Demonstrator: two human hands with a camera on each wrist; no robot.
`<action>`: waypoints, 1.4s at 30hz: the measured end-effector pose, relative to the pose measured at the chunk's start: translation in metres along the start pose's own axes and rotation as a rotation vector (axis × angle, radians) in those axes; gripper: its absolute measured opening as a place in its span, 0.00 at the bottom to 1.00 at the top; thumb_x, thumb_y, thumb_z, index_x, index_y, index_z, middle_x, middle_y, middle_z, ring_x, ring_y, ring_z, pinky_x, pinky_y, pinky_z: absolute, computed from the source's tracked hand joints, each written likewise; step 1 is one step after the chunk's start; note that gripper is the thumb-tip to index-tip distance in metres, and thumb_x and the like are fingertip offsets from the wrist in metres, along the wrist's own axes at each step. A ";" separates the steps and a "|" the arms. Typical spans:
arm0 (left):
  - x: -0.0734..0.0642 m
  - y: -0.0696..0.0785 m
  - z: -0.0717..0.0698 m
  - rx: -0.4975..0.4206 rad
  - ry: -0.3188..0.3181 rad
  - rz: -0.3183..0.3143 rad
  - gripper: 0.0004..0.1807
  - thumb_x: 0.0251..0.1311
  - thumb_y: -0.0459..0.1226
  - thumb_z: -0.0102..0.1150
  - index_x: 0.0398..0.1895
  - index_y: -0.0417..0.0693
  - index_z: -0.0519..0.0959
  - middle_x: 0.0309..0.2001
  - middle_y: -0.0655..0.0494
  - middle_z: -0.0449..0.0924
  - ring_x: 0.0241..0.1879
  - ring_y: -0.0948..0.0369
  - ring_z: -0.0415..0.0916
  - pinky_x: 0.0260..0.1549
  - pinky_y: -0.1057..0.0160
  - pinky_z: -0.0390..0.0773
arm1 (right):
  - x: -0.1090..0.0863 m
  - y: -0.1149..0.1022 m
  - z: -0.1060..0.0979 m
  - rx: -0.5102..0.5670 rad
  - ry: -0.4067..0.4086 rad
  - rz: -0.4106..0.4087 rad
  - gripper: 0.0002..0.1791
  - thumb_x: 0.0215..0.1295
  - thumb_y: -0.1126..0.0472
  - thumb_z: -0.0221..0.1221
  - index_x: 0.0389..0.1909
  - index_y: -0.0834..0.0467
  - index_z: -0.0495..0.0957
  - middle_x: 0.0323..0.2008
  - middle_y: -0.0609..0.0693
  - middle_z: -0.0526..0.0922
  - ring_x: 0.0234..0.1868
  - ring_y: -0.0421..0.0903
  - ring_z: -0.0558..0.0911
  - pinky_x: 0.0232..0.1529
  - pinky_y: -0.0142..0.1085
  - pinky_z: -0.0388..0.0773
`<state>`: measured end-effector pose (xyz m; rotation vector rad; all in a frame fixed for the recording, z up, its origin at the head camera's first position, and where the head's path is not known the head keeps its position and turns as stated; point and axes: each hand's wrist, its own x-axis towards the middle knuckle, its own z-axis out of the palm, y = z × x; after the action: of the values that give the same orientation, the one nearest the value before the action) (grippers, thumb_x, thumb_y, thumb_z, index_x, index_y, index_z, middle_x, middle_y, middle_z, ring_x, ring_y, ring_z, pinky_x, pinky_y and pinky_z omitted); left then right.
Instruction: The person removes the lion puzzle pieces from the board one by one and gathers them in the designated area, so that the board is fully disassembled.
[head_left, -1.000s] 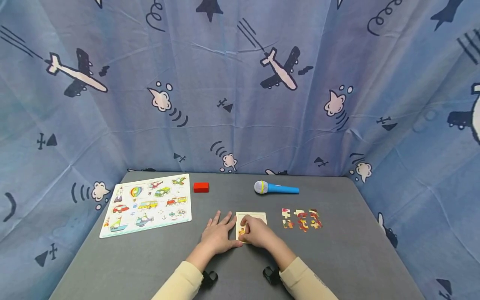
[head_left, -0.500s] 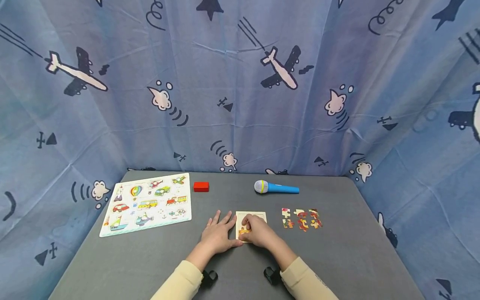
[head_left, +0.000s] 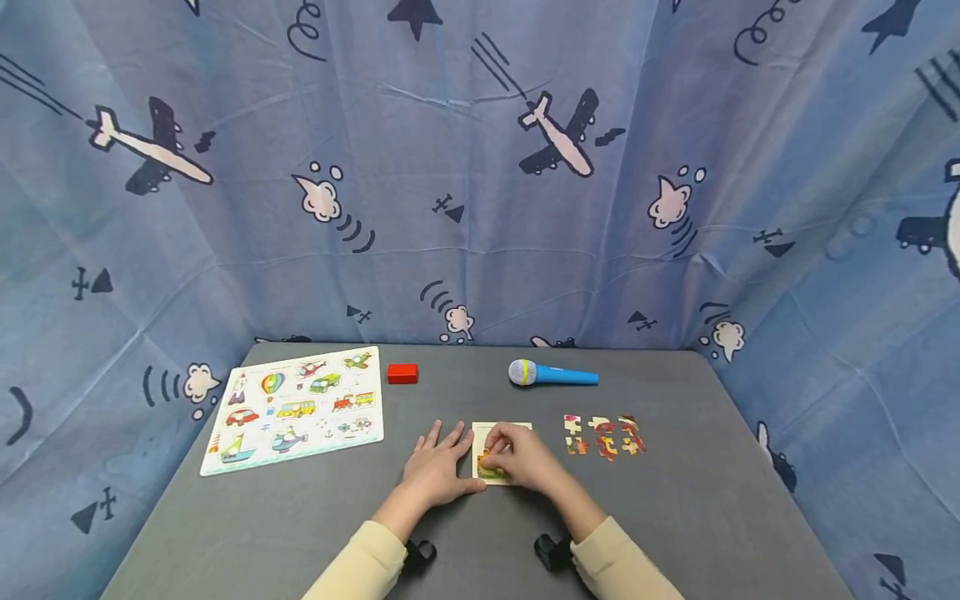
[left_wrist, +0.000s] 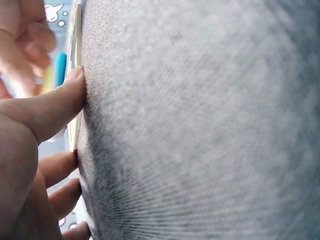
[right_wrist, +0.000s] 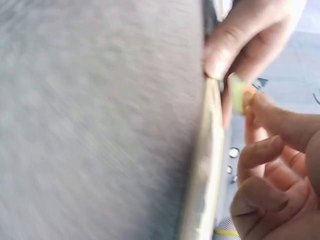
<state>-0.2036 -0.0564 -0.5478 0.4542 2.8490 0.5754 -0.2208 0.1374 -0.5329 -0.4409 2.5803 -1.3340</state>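
My left hand (head_left: 437,473) rests on the table with its fingers spread, its thumb tip right at the near left corner of a small pale puzzle tray (head_left: 477,433). Over that tray is my right hand (head_left: 527,460), thumb and index finger pinching a small puzzle piece (right_wrist: 237,94) with green and orange on it. In the right wrist view this piece stands tilted above the tray's edge. Yellow and green pieces show in the lower left of the tray; my right hand hides much of the rest.
Several loose puzzle pieces (head_left: 606,447) lie right of the tray. A blue toy microphone (head_left: 558,377) and a red block (head_left: 402,374) lie farther back. The vehicle picture board (head_left: 300,450) is at the left, and a patterned curtain (head_left: 480,217) hangs behind the table.
My right hand has shifted slightly right and its fingers have lifted and turned, exposing more of the pieces in the tray. My left hand has stayed in place.
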 end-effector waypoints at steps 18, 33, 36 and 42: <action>0.000 0.000 0.000 -0.011 0.011 0.010 0.49 0.54 0.61 0.69 0.76 0.54 0.65 0.78 0.52 0.58 0.80 0.41 0.44 0.74 0.38 0.51 | -0.056 0.046 -0.088 -0.136 0.159 0.144 0.06 0.62 0.58 0.70 0.32 0.56 0.86 0.26 0.45 0.82 0.26 0.40 0.75 0.28 0.33 0.72; -0.002 -0.001 0.000 -0.017 0.015 0.006 0.48 0.54 0.60 0.70 0.76 0.53 0.66 0.78 0.52 0.59 0.79 0.41 0.45 0.74 0.38 0.51 | -0.065 0.073 -0.085 -0.309 0.226 0.261 0.12 0.57 0.55 0.73 0.24 0.53 0.80 0.20 0.44 0.75 0.24 0.42 0.71 0.28 0.35 0.66; -0.001 -0.001 0.000 -0.020 0.015 0.006 0.48 0.54 0.60 0.70 0.76 0.53 0.66 0.78 0.52 0.58 0.79 0.41 0.45 0.74 0.38 0.51 | -0.064 0.068 -0.085 -0.298 0.242 0.258 0.12 0.58 0.55 0.73 0.25 0.54 0.80 0.20 0.44 0.74 0.24 0.42 0.70 0.27 0.35 0.66; 0.001 -0.001 0.001 -0.010 0.004 0.006 0.48 0.54 0.61 0.69 0.77 0.54 0.65 0.79 0.52 0.58 0.80 0.41 0.44 0.75 0.38 0.51 | -0.057 0.045 -0.078 -0.247 0.237 0.194 0.08 0.61 0.57 0.71 0.32 0.56 0.82 0.23 0.44 0.76 0.23 0.40 0.71 0.25 0.32 0.69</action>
<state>-0.2043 -0.0572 -0.5491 0.4601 2.8476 0.5922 -0.1996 0.2415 -0.5226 -0.0668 2.9082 -1.0640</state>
